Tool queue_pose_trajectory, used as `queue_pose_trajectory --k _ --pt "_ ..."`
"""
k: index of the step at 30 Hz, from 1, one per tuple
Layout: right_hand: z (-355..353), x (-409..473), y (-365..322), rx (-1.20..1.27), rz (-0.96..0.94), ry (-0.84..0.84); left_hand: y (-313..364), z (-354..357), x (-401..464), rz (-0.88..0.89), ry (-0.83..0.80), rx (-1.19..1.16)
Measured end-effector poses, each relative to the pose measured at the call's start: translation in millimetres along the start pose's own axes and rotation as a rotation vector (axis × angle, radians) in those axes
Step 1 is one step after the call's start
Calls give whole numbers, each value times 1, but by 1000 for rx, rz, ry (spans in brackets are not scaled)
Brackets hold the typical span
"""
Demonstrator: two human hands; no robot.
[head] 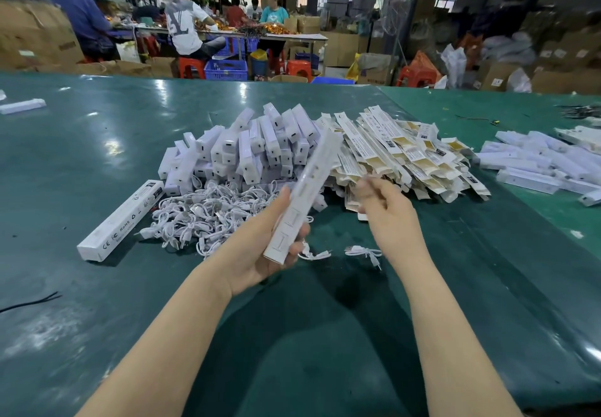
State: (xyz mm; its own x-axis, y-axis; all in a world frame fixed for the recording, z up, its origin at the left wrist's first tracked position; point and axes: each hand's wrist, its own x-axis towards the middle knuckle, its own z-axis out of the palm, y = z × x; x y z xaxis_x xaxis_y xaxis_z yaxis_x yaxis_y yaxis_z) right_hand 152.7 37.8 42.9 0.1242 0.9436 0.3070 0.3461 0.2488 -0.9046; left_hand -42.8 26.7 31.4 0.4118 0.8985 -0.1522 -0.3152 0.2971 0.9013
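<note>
My left hand (260, 250) grips the near end of a long white box (304, 192), which tilts up and away over the table. My right hand (385, 203) hovers just right of it with curled fingers at the near edge of a stack of flat unfolded cartons (413, 153); whether it pinches one is blurred. Behind the box lies a heap of white bar-shaped devices (250, 146), with a tangle of short white cables (201, 215) in front of it. A closed white box (122, 219) lies to the left of the cables.
The green table (97, 302) spreads wide. More white bars (540, 163) lie at the right, one bar (22, 106) at the far left. Two loose cables (364, 252) rest near my wrists. People work at a table (292, 36) far behind, among cartons and crates.
</note>
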Motion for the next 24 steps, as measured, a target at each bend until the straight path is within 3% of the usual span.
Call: queue_pose_trajectory --k 2,6,9,12,15,19,24 --pt "-11 2 7 -308 -64 -111 2 -3 1 73 83 -22" --pt "-20 -2 13 -647 190 -492 4 -5 1 108 174 -50" --pt "-18 0 15 -627 161 -428 5 -7 2 28 174 -83" --pt "-18 2 11 -342 18 -83 7 -12 1 18 134 -19" --pt "-17 4 5 85 4 199 9 -15 -4 19 63 128" --pt "-14 7 -8 802 144 276 10 -19 -9 -41 3 213" --pt "-19 5 -18 1040 64 338 8 -15 -6 -97 30 279"
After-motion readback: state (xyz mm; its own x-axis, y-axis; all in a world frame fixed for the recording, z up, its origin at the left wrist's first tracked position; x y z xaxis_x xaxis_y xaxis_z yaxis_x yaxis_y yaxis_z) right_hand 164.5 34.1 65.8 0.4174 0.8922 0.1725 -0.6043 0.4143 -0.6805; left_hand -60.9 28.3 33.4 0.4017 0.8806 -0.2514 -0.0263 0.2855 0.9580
